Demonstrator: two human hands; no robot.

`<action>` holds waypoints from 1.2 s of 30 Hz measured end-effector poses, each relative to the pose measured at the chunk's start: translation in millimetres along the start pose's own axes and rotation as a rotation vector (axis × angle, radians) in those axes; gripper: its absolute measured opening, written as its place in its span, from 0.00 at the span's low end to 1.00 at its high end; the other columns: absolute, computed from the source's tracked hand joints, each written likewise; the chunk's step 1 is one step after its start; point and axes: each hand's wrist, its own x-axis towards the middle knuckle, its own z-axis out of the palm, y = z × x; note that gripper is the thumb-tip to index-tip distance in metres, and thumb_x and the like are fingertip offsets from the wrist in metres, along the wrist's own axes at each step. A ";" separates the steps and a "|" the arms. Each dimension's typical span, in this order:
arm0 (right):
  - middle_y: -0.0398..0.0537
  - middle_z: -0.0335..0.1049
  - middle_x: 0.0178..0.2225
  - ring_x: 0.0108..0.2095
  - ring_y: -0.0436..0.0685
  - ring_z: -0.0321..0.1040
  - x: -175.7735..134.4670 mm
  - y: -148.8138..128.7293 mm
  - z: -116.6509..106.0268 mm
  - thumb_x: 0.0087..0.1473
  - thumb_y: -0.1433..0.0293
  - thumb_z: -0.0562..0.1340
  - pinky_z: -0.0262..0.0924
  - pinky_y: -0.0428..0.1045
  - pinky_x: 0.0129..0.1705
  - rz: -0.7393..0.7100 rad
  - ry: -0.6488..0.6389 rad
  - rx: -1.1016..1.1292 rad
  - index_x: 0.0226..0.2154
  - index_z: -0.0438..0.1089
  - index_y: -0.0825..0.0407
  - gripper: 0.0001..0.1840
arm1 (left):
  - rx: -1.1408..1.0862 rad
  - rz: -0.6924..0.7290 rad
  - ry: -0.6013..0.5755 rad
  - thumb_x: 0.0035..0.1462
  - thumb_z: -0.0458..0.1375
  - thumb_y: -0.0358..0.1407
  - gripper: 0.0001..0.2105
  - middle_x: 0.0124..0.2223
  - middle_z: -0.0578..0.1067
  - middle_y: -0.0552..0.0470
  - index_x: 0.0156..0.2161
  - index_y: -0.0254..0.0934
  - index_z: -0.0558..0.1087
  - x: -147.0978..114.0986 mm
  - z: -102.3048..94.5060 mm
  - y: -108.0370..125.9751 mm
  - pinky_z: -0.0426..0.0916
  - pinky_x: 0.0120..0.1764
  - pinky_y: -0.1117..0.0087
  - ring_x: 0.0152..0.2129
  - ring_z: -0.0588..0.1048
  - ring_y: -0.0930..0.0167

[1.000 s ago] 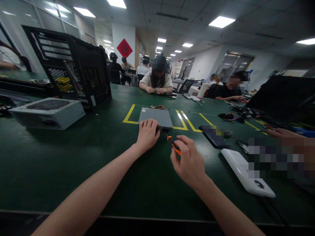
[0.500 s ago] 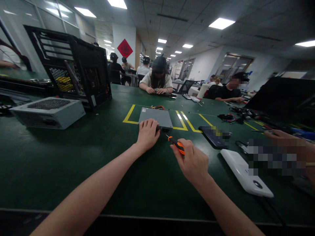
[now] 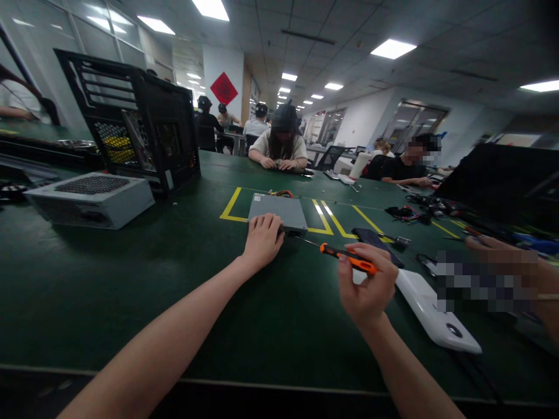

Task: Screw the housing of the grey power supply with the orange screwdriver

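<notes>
A flat grey power supply unit lies on the green table in front of me, coloured wires showing at its far side. Over its near left edge my left hand is closed, fingertips on top; the thumb's side partly hides the front face. My right hand is closed around the handle of an orange and black screwdriver, to the right of the unit. The screwdriver's thin shaft points left, its tip close to the unit's front right corner; whether it touches, I cannot tell.
A black computer case and a second power supply stand at left. To the right lie a white power bank, a dark phone-like slab and cables. Another person's hand is at far right; a person sits opposite.
My right hand has moved right and turned, so the screwdriver lies flatter with more of its shaft showing. My left hand stays on the power supply unit.
</notes>
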 end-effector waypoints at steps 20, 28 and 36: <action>0.51 0.67 0.42 0.31 0.54 0.68 11.3 -8.4 51.8 0.55 0.63 0.54 0.63 0.50 0.33 0.238 -0.338 -0.054 0.53 0.54 0.50 0.23 | -0.006 0.159 -0.438 0.57 0.47 0.31 0.14 0.43 0.71 0.49 0.46 0.41 0.69 -35.0 -24.7 -40.1 0.64 0.41 0.66 0.40 0.69 0.67; 0.51 0.65 0.44 0.28 0.53 0.67 0.8 -14.8 46.5 0.51 0.64 0.56 0.64 0.51 0.30 0.356 -0.395 0.007 0.57 0.45 0.47 0.32 | 0.163 0.208 -0.468 0.59 0.45 0.31 0.13 0.42 0.69 0.45 0.44 0.36 0.70 -30.3 -10.1 -27.4 0.63 0.38 0.64 0.38 0.68 0.64; 0.48 0.65 0.40 0.26 0.52 0.67 -1.4 -15.3 42.8 0.51 0.64 0.57 0.65 0.51 0.29 0.403 -0.348 0.018 0.55 0.48 0.46 0.31 | 0.068 0.150 -0.463 0.58 0.46 0.28 0.08 0.39 0.70 0.45 0.38 0.34 0.68 -28.6 -16.8 -28.7 0.66 0.35 0.67 0.36 0.69 0.66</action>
